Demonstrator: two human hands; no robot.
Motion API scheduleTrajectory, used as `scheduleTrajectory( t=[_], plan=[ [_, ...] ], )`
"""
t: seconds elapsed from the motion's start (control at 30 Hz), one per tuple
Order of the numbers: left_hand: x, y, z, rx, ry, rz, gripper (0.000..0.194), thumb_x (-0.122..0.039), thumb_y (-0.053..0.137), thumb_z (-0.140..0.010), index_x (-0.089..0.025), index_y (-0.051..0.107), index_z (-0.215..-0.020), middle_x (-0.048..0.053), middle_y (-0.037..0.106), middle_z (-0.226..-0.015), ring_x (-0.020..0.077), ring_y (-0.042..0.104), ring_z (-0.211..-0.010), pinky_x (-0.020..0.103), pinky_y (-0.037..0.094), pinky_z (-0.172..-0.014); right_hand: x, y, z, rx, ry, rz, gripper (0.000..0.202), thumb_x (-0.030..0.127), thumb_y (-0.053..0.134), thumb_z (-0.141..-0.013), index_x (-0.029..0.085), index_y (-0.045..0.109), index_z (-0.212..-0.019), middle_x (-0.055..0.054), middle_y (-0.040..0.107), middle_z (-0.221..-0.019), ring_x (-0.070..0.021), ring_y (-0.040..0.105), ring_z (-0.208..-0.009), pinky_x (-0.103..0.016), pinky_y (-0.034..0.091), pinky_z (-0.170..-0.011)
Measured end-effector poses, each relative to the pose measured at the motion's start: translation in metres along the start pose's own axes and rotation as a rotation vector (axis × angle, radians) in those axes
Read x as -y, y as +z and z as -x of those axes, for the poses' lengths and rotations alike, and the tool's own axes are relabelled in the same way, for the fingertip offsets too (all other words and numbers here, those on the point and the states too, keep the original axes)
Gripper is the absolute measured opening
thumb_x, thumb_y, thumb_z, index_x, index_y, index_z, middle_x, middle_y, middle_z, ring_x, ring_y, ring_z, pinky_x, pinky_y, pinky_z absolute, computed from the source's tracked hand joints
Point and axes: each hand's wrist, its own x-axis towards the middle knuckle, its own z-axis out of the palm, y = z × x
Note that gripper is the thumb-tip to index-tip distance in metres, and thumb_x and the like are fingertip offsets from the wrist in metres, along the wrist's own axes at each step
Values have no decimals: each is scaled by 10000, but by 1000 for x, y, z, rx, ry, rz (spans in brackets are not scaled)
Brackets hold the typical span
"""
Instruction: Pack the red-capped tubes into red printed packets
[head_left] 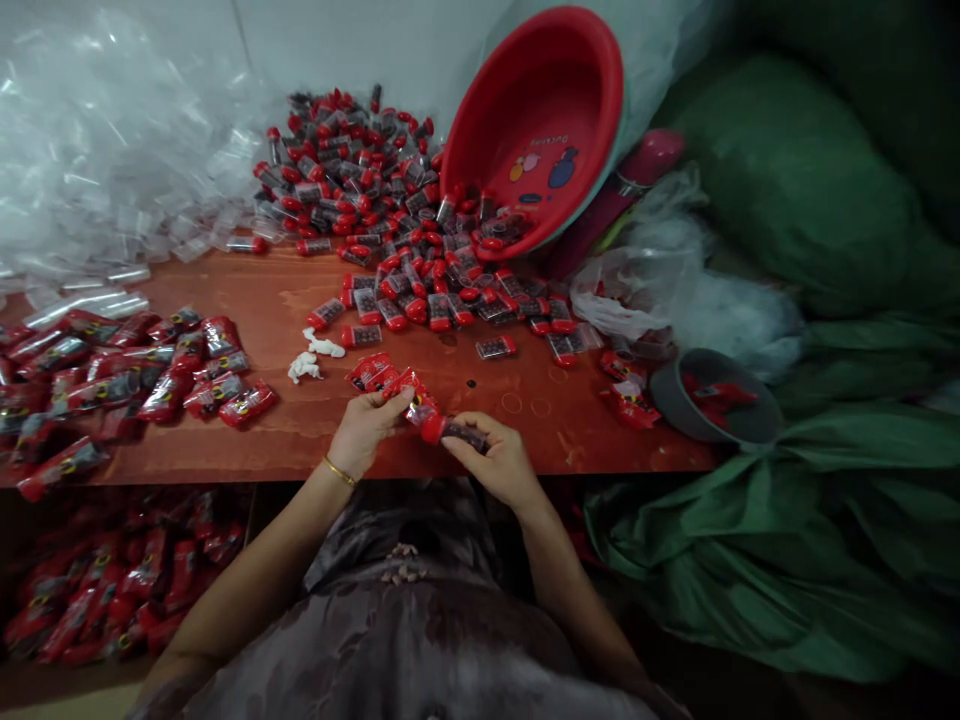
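My left hand (pixel 367 432) pinches a red printed wrapper (pixel 418 397) over the table's front half. In my right hand (pixel 501 462) is a small clear tube with a red cap (pixel 433 429) and dark contents. The capped end points left and meets the wrapper's lower edge; whether it is inside cannot be made out. Another red wrapper piece (pixel 371 372) lies just beyond my left fingers. Two crumpled white bits (pixel 315 352) lie to the left of it. A single capped tube (pixel 496 347) rests on the table beyond my right hand.
A heap of red-capped tubes (pixel 352 170) spreads before a tilted red basin (pixel 555 110). Filled red packets (pixel 180 375) lie at left, with more in a box (pixel 112 590) below. Clear plastic tubes (pixel 105 130) pile behind them. A grey bowl (pixel 675 405) and green sacks (pixel 810 540) flank the right.
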Motion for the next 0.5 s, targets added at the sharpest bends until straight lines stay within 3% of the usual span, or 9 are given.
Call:
scheduleTrajectory(
  t=[0.23, 0.37, 0.5],
  plan=[
    [-2, -3, -1, 31, 38, -77, 390, -431, 838, -478, -117, 710, -671, 33, 679, -609, 127, 598, -546, 260, 504, -591, 1, 7, 5, -53, 17, -61, 171, 340, 616, -743, 177, 615, -795, 29, 556, -634, -97, 475, -537, -200, 384, -507],
    [1, -3, -3, 49, 31, -117, 397, -420, 843, -458, -112, 717, -675, 40, 687, -627, 123, 589, -533, 249, 483, -563, 1, 5, 13, -73, 1, 47, 181, 347, 612, -753, 183, 622, -829, 29, 575, -635, -102, 496, -535, -203, 401, -521],
    [8, -3, -5, -16, 144, -142, 402, -379, 851, -444, -121, 736, -731, 35, 710, -685, 130, 599, -586, 237, 467, -589, -1, 4, 19, -83, 1, 148, 187, 349, 621, -762, 187, 631, -854, 25, 609, -654, -111, 539, -559, -208, 419, -548]
  ],
)
